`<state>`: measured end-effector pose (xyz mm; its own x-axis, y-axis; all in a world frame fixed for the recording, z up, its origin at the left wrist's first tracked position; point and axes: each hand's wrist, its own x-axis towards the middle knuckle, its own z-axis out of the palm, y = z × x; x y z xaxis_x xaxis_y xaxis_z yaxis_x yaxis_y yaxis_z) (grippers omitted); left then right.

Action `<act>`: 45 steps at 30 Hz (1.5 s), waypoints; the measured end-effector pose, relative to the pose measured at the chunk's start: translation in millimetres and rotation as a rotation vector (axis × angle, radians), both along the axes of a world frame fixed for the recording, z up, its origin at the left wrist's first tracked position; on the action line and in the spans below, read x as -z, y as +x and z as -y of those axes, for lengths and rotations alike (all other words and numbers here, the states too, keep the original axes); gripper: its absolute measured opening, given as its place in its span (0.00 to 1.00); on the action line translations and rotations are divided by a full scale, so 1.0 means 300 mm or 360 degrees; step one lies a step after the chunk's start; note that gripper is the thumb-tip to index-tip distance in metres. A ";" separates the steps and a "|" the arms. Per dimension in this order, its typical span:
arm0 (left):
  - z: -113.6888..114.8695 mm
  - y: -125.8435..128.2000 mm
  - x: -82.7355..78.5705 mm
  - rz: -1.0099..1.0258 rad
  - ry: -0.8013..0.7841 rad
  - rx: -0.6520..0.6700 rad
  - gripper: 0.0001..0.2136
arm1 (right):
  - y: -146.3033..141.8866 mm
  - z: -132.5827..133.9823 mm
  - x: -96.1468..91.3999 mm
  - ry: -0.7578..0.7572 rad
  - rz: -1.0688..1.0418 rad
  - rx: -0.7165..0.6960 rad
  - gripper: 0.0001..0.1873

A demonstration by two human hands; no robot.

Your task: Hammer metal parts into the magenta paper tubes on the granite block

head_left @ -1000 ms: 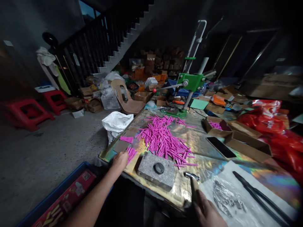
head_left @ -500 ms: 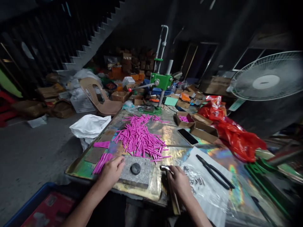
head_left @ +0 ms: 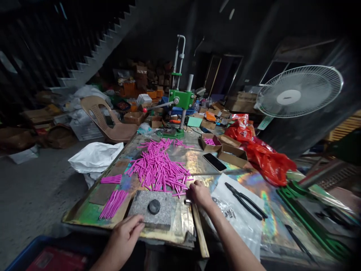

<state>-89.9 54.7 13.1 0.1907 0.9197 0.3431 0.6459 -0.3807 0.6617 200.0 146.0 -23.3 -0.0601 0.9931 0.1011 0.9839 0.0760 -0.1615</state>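
My left hand (head_left: 127,234) is at the front left corner of a grey stone block (head_left: 138,201). Its fingers are drawn together with the thumb, and anything between them is hidden. A round black piece (head_left: 154,206) sits on top of the block. My right hand (head_left: 200,194) is curled at the right edge of a heap of pink sticks (head_left: 158,167); its fingertips are hidden. Just below it lies a hammer (head_left: 199,231) with a wooden handle. Left of the block, pink sticks lie in a neat row (head_left: 114,203), with a smaller bundle (head_left: 111,179) behind.
Black-handled pliers (head_left: 245,201) and a clear bag of small metal parts (head_left: 228,211) lie on white sheeting at the right. Behind are a phone (head_left: 214,162), small cardboard boxes (head_left: 232,155) and a green hand press (head_left: 180,98). A fan (head_left: 299,94) stands at the right.
My right hand has come off the hammer and moved forward to the heap's edge. My left hand has shifted from the block's left side to its front corner. The view has turned slightly right.
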 end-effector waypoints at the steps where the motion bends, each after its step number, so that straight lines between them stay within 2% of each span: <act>1: 0.003 0.005 -0.002 0.0033 -0.0025 0.0006 0.07 | 0.008 0.008 -0.009 0.0036 -0.0017 -0.0028 0.07; 5: 0.023 0.064 0.005 0.0254 -0.0162 0.0050 0.07 | 0.003 0.080 -0.056 0.0245 -0.0141 -0.0114 0.07; 8: 0.039 0.144 0.024 0.0473 -0.0293 0.0086 0.09 | -0.063 0.186 -0.079 0.0426 -0.0262 -0.0201 0.10; 13: 0.060 0.258 0.065 0.0878 -0.0648 0.0106 0.20 | -0.220 0.379 -0.072 0.0660 -0.0407 -0.0371 0.11; 17: 0.072 0.284 0.067 0.1037 -0.0879 0.0101 0.23 | -0.269 0.466 -0.059 0.0848 -0.0542 -0.0377 0.11; 22: 0.105 0.298 0.049 0.1205 -0.1056 0.0162 0.20 | -0.240 0.527 -0.057 0.0803 -0.0895 -0.0402 0.09; 26: 0.137 0.341 0.066 0.1343 -0.1200 0.0206 0.20 | -0.240 0.573 -0.047 0.0750 -0.1095 -0.0290 0.09; 28: 0.142 0.357 0.073 0.1387 -0.1243 0.0191 0.21 | -0.231 0.589 -0.042 0.0658 -0.1152 -0.0313 0.09; 31: 0.139 0.354 0.068 0.1372 -0.1252 0.0141 0.21 | -0.149 0.582 -0.037 0.0490 -0.1037 -0.0142 0.10; 33: 0.135 0.341 0.058 0.1365 -0.1231 0.0093 0.20 | -0.040 0.552 -0.032 0.0464 -0.0850 0.0184 0.11; 36: 0.136 0.324 0.048 0.1393 -0.1249 0.0047 0.21 | 0.151 0.482 -0.021 0.0430 -0.0705 0.0453 0.13; 38: 0.140 0.322 0.047 0.1407 -0.1306 0.0036 0.21 | 0.252 0.436 -0.012 0.0342 -0.0602 0.0480 0.11; 40: 0.144 0.326 0.047 0.1416 -0.1349 0.0028 0.21 | 0.311 0.402 -0.002 0.0225 -0.0514 0.0427 0.10; 45: 0.148 0.326 0.046 0.1411 -0.1388 0.0011 0.21 | 0.341 0.369 0.033 -0.0009 -0.0371 0.0250 0.08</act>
